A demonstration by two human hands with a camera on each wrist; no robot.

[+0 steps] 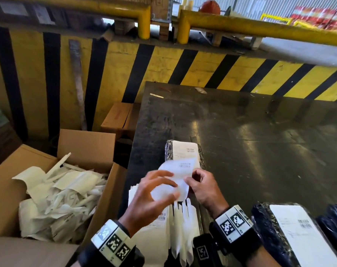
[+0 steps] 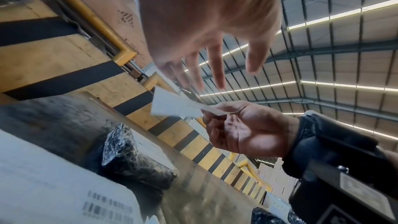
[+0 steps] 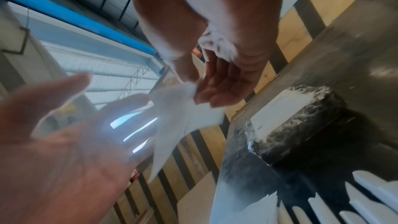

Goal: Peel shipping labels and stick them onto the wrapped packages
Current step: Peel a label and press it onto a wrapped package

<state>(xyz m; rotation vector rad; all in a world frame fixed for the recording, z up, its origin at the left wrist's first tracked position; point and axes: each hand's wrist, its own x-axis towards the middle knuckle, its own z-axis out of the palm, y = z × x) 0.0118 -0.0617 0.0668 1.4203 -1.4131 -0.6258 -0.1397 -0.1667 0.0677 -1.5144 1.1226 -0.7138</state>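
Note:
My right hand point(image 1: 190, 179) pinches the corner of a white shipping label point(image 1: 183, 168) between thumb and fingers, holding it in the air above the table. The same label point(image 2: 172, 106) point(image 3: 183, 113) hangs from that pinch point(image 2: 215, 111) point(image 3: 200, 94) in both wrist views. My left hand point(image 1: 169, 187) point(image 2: 232, 77) hovers beside the label with its fingers spread and straight, gripping nothing. Just beyond the hands lies a black wrapped package point(image 1: 168, 151) point(image 2: 133, 157) point(image 3: 301, 125) with a white label on its top. A stack of label sheets point(image 1: 183, 224) lies under my wrists.
A second black wrapped package point(image 1: 264, 228) with a label lies at the near right. Left of the dark table point(image 1: 260, 132) stands an open cardboard box point(image 1: 86, 145) full of white peeled backing strips, and a closed carton point(image 1: 117, 116) sits behind it. A yellow-black striped barrier point(image 1: 163, 64) bounds the far side.

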